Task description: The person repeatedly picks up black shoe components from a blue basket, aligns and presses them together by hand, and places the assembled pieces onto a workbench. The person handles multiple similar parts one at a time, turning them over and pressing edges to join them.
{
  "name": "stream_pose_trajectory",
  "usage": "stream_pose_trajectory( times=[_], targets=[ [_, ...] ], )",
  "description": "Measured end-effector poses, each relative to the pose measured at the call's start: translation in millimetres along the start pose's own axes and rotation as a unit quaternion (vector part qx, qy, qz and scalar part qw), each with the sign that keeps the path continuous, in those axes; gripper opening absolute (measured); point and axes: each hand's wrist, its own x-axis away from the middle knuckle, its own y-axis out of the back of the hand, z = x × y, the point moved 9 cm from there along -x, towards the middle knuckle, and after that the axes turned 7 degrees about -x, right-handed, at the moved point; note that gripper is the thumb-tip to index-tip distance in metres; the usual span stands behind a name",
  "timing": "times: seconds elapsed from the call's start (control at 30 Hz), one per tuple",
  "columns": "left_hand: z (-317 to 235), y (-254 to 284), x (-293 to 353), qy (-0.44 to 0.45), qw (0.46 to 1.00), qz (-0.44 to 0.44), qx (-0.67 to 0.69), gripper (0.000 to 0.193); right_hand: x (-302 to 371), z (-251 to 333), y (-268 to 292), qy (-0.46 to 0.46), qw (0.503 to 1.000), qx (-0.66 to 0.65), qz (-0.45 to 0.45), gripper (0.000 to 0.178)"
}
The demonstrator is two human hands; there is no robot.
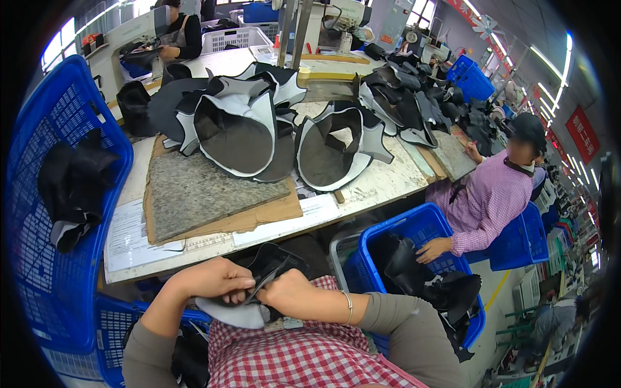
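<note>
Wearing red-checked apron [278, 352]; holding black-and-grey piece [240, 315] right by it. Pinching piece with left grip [223, 280] and right grip [289, 293] alike. Probably working its edge by hand; likely calling next for steady, firm hold on both sides. Beyond, facing surface [383, 178] loaded with similar pieces [234, 134].

Smooth held piece [234, 314] (matt-looking)

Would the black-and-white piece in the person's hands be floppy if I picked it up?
Probably bendy: the black-and-white piece curves beneath the left hand and right hand. It may be light for its size, since its visible edges look thin.
</note>
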Motion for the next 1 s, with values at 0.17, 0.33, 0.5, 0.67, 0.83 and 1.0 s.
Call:
stream_pose_trajectory(
  times=[0.17,0.33,0.5,0.67,0.83,1.0],
  targets=[
    [8.2,-16.9,-19.4,-0.15,0.979,-0.139,-0.022,0.044,6.3,-1.8,-13.4,0.003,0.999,0.029,-0.043,0.006],
    [36.8,-41.4,-14.9,-0.197,0.914,-0.34,-0.104,0.02,12.7,-4.7,-29.3,-0.003,1.0,0.01,0.019,0.009],
    [65.9,-33.0,-52.8,-0.048,0.903,-0.354,-0.238,0.015,-0.5,20.6,-42.2,0.055,0.997,0.001,0.047,0.006],
    [23.2,-19.6,-27.8,-0.155,0.801,-0.499,-0.292,0.012,-9.5,11.2,-50.2,0.012,0.996,0.032,0.077,0.006],
    [24.7,-38.3,28.8,-0.271,0.861,-0.429,0.017,0.042,-14.5,-8.6,-49.1,-0.074,0.991,0.053,0.095,0.007],
    [88.4,-50.2,27.9,-0.147,0.886,-0.415,0.144,0.037,-50.2,-0.3,-64.8,-0.065,0.973,0.077,0.206,0.013]
  ],
)
